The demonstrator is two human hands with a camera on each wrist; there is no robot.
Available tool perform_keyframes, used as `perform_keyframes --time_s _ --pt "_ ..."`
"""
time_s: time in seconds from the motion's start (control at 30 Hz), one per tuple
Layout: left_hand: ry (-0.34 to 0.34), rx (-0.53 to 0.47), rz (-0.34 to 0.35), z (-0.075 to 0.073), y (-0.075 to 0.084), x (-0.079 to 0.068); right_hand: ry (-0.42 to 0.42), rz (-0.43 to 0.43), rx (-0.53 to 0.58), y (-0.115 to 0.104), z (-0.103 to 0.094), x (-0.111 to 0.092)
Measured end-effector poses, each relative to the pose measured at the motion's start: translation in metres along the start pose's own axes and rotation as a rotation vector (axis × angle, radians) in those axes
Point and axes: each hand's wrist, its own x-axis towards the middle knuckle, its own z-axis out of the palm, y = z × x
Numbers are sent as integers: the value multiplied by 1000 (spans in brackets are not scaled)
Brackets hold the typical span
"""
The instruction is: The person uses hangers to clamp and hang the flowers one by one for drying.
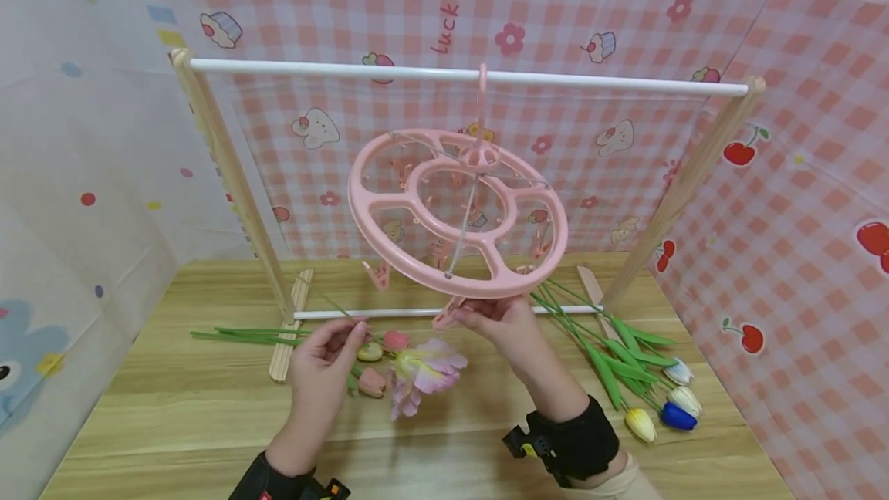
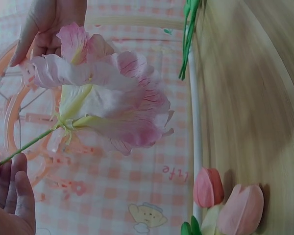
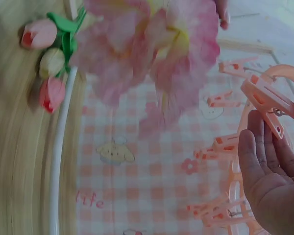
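My left hand pinches the thin green stem of a large artificial flower with ruffled pink-white petals. In the left wrist view its bloom points away from the fingers. My right hand grips a pink clothespin between thumb and fingers, at the near rim of a round pink drying hanger. The flower head is below and left of this clothespin, apart from it. Whether the clothespin's jaws are spread, I cannot tell.
The hanger hooks over a white rod on a wooden stand. More clothespins dangle round it. Pink tulips and a pale one lie at left; several tulips, including a blue one, lie at right.
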Motion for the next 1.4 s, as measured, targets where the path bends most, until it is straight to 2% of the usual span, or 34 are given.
perform_keyframes --time_s 0.13,0.23,0.33,0.4,0.57,0.67,0.9,1.0,1.13,1.4 --pt "-4 -21 15 4 0 0 -54 24 68 1 4 1" --pt "-2 -50 7 6 -6 -1 -37 63 72 -1 8 0" --pt "7 -66 8 7 -15 -2 -24 67 58 -2 12 1" --pt "9 -81 -9 8 -21 -3 -23 52 54 -2 15 2" --pt "17 -71 -51 14 -17 -3 -40 17 64 -3 19 3" --pt "20 -58 -51 17 -16 -3 -39 -3 60 -3 21 3" --pt "39 -25 -24 20 -17 -2 20 -94 9 -3 25 3" --pt "33 -35 -4 22 -10 -1 33 -129 -14 -2 26 4" --pt "16 -59 13 25 -1 1 40 -132 -43 -1 27 5" --pt "18 -76 19 26 -10 1 24 -150 -86 0 26 6"
